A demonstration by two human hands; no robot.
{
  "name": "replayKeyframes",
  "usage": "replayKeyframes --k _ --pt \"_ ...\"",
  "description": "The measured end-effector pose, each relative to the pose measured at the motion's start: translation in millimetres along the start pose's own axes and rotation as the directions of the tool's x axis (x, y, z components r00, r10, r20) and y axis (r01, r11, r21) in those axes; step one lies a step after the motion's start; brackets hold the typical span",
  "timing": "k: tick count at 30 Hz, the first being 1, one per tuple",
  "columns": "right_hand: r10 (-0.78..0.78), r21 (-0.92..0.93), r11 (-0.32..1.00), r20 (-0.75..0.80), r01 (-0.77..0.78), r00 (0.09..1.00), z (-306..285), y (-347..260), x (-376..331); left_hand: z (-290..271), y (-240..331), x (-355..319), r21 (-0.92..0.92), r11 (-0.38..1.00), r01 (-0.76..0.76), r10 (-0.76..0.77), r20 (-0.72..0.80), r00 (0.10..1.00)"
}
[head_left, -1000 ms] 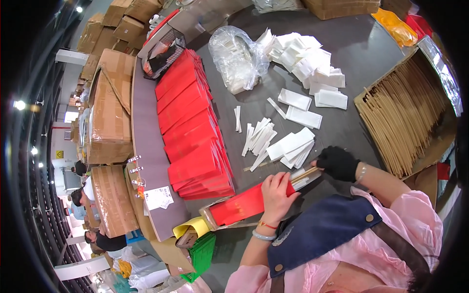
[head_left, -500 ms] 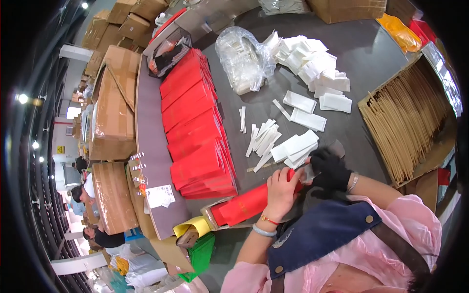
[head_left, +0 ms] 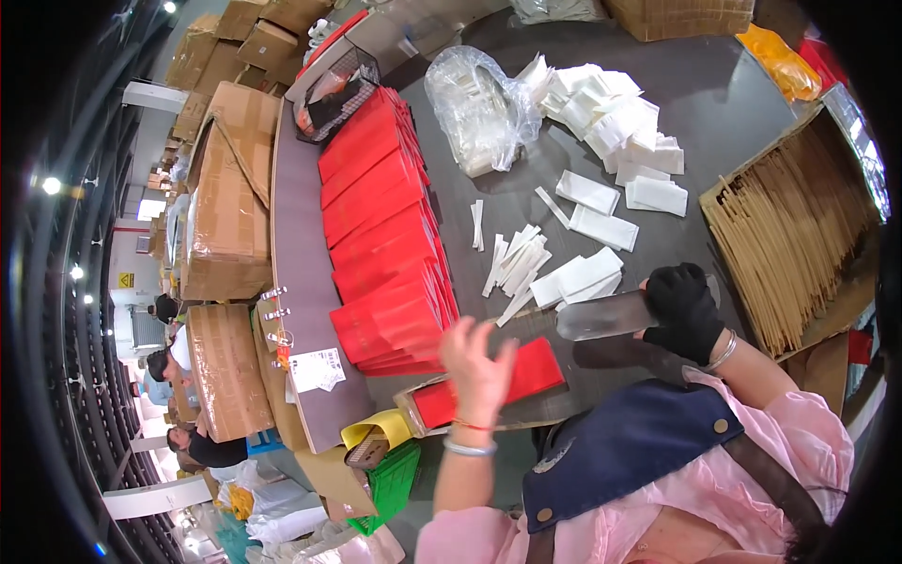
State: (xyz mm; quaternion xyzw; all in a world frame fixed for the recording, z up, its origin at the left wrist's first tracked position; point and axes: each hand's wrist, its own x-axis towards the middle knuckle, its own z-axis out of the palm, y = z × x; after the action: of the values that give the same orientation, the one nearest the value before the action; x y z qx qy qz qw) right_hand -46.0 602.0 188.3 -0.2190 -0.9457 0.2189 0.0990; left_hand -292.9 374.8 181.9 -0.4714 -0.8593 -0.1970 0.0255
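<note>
My left hand (head_left: 477, 368), a little blurred with its fingers apart, is over the red paper packets (head_left: 537, 368) by the table's near edge. It appears to hold nothing; whether it touches the packets I cannot tell. In a black fingerless glove, my right hand (head_left: 684, 312) grips a translucent, flat plastic piece (head_left: 601, 317) that points left across the table. Just beyond that piece lie white folded paper packets (head_left: 581, 274) and a loose bunch of narrow white strips (head_left: 517, 263). A long overlapping row of red packets (head_left: 376, 235) runs along the left side.
Right of my hands stands an open carton of thin brown sticks or sheets (head_left: 785, 235). Farther back are a clear plastic bag (head_left: 481, 108) and heaped white packets (head_left: 611, 108). A yellow holder (head_left: 381, 428) and a green basket (head_left: 387, 489) hang at the near left edge.
My left hand has let go of the red packet and moved left. My right hand has moved right and slightly up, carrying the plastic piece away from the red packets.
</note>
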Motion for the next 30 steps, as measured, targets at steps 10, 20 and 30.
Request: replayKeyframes --k 10,20,30 --pt "-0.071 -0.023 0.997 0.177 0.076 0.982 12 -1 5 54 26 -47 -0.188 0.913 0.362 -0.339 0.146 0.930" --pt "-0.277 0.116 0.956 0.054 0.270 0.959 64 -36 20 45 8 -15 -0.325 0.890 0.321 -0.270 0.192 0.943" --pt "0.360 0.224 0.932 -0.489 -0.284 0.795 -23 147 -78 62 -37 21 -0.146 0.976 0.162 -0.125 0.232 0.965"
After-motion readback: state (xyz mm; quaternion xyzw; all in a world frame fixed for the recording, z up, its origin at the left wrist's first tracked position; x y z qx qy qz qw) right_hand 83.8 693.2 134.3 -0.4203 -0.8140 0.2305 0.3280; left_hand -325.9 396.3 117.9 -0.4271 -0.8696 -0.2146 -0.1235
